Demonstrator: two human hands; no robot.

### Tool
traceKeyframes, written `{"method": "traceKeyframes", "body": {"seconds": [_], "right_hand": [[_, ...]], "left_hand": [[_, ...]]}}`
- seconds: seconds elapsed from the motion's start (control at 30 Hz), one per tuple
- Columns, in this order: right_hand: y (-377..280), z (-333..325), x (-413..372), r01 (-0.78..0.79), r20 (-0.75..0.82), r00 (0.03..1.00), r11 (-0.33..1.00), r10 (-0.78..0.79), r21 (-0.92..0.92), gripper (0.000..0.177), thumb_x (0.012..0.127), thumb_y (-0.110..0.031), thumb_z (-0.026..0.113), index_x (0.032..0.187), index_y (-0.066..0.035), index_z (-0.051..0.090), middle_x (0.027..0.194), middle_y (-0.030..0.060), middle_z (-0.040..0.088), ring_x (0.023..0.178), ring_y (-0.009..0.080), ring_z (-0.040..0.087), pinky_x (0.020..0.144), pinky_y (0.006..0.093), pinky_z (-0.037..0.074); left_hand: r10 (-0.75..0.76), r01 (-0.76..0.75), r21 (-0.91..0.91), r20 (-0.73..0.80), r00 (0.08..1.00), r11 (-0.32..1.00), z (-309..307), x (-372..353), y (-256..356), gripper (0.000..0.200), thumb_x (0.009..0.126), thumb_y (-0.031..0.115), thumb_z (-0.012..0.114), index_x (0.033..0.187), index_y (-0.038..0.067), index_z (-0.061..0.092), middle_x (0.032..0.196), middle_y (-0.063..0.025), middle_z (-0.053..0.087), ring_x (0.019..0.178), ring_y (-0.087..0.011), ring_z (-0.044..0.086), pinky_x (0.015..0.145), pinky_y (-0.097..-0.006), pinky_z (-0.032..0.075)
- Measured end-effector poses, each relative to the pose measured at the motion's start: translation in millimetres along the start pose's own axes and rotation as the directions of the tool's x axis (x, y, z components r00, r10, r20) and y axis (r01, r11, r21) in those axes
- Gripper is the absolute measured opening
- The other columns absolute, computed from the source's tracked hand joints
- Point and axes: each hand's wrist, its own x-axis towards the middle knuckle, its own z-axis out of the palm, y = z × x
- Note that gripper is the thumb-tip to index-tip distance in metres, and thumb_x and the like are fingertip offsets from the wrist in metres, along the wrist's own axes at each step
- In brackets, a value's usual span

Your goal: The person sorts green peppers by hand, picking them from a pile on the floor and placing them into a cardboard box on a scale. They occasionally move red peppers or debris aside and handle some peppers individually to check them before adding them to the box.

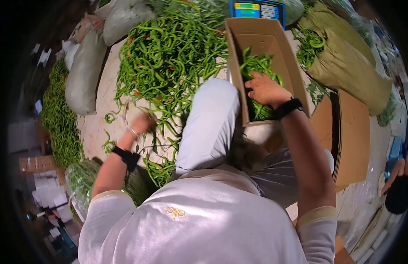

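My right hand (266, 89) reaches into an open cardboard box (296, 75), its fingers apart and lying on the green chili peppers (260, 65) inside. The peppers cover the lower and middle part of the box floor. My left hand (143, 122) is low over the near left edge of a big heap of green chili peppers (169, 57), with a few red ones mixed in. Motion smears its fingers, so I cannot make out whether they hold anything. Loose peppers (161, 169) lie below it, beside my knee.
A scale (259, 9) with a lit display stands behind the box. White sacks (86, 72) lie to the left, with more peppers (58, 114) beyond. At right are a yellowish sack (347, 66) and folded cardboard (353, 141). Another person's hand (395, 176) shows at the far right.
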Motion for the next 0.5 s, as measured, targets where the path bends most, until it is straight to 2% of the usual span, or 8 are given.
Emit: {"method": "traceKeyframes", "body": {"seconds": [0.07, 0.1, 0.13, 0.17, 0.23, 0.3, 0.4, 0.5], "right_hand": [[9.4, 35.4, 35.7, -0.039, -0.081, 0.996, 0.978, 0.023, -0.206, 0.025, 0.081, -0.018, 0.051, 0.098, -0.004, 0.061, 0.111, 0.0143, 0.054, 0.106, 0.0317, 0.051, 0.091, 0.0427, 0.041], [21.3, 40.6, 45.5, -0.038, -0.156, 0.987, 0.997, 0.026, -0.069, 0.023, 0.081, -0.016, 0.049, 0.097, -0.004, 0.061, 0.112, 0.0151, 0.054, 0.107, 0.0322, 0.050, 0.090, 0.0421, 0.042], [31.9, 49.4, 56.4, -0.030, -0.211, 0.976, 0.997, 0.044, 0.072, 0.022, 0.082, -0.015, 0.047, 0.095, -0.004, 0.061, 0.112, 0.0160, 0.054, 0.107, 0.0328, 0.050, 0.090, 0.0415, 0.042], [15.9, 22.2, 51.1, -0.030, -0.151, 0.988, 0.993, 0.013, -0.114, 0.020, 0.082, -0.016, 0.047, 0.091, -0.005, 0.062, 0.104, 0.0196, 0.058, 0.100, 0.0351, 0.054, 0.084, 0.0419, 0.045], [31.4, 13.3, 65.2, -0.080, -0.537, 0.840, 0.997, 0.075, 0.015, 0.019, 0.086, -0.019, 0.049, 0.092, -0.007, 0.062, 0.086, 0.0203, 0.061, 0.081, 0.0379, 0.059, 0.072, 0.0447, 0.047], [46.7, -15.5, 72.4, 0.012, -0.539, 0.841, 0.995, 0.045, 0.103, 0.018, 0.086, -0.022, 0.052, 0.094, -0.009, 0.062, 0.086, 0.0172, 0.062, 0.084, 0.0362, 0.059, 0.074, 0.0410, 0.047], [45.6, -35.3, 67.8, -0.171, -0.158, 0.960, 0.928, 0.233, 0.331, 0.030, 0.083, -0.025, 0.059, 0.108, -0.008, 0.062, 0.102, 0.0164, 0.062, 0.100, 0.0306, 0.057, 0.089, 0.0352, 0.042], [76.3, -41.9, 62.5, -0.056, -0.250, 0.964, 0.989, 0.089, 0.136, 0.034, 0.085, -0.025, 0.058, 0.113, -0.005, 0.060, 0.114, 0.0158, 0.058, 0.110, 0.0272, 0.052, 0.095, 0.0340, 0.038]], "left_hand": [[0.005, 0.054, -0.243, 0.233, 0.972, 0.968, 74.5, -43.7, -50.3, 0.025, 0.080, 0.024, 0.060, 0.095, 0.004, 0.059, 0.074, -0.0122, 0.066, 0.058, -0.0201, 0.063, 0.052, -0.0337, 0.050], [0.021, 0.086, -0.306, 0.330, 0.944, 0.948, 105.2, -71.1, -69.1, 0.026, 0.079, 0.023, 0.062, 0.097, 0.004, 0.058, 0.077, -0.0112, 0.066, 0.059, -0.0194, 0.063, 0.048, -0.0329, 0.050], [-0.151, 0.364, -0.402, 0.471, 0.869, 0.840, 125.2, -102.5, -67.8, 0.027, 0.080, 0.022, 0.060, 0.101, 0.006, 0.058, 0.076, -0.0087, 0.067, 0.065, -0.0200, 0.064, 0.052, -0.0319, 0.051], [-0.260, 0.469, -0.213, 0.607, 0.751, 0.857, 133.5, -129.7, -63.4, 0.026, 0.082, 0.023, 0.058, 0.103, 0.007, 0.059, 0.084, -0.0109, 0.067, 0.072, -0.0203, 0.064, 0.055, -0.0322, 0.052], [-0.266, 0.475, -0.053, 0.773, 0.577, 0.878, 153.8, -167.6, -66.6, 0.030, 0.082, 0.022, 0.057, 0.107, 0.007, 0.058, 0.096, -0.0143, 0.065, 0.078, -0.0216, 0.064, 0.060, -0.0339, 0.053], [-0.198, 0.412, -0.038, 0.835, 0.514, 0.910, 180.2, -193.3, -79.0, 0.031, 0.082, 0.023, 0.057, 0.108, 0.007, 0.058, 0.096, -0.0147, 0.065, 0.079, -0.0233, 0.064, 0.063, -0.0344, 0.052], [-0.069, 0.264, -0.099, 0.825, 0.561, 0.960, 204.8, -186.2, -93.1, 0.032, 0.082, 0.025, 0.056, 0.109, 0.008, 0.058, 0.097, -0.0153, 0.064, 0.082, -0.0258, 0.063, 0.069, -0.0352, 0.051], [0.066, -0.034, -0.063, 0.612, 0.788, 0.997, 216.7, -122.7, -103.5, 0.033, 0.081, 0.026, 0.056, 0.110, 0.009, 0.059, 0.098, -0.0158, 0.064, 0.085, -0.0282, 0.062, 0.074, -0.0359, 0.050]]}}
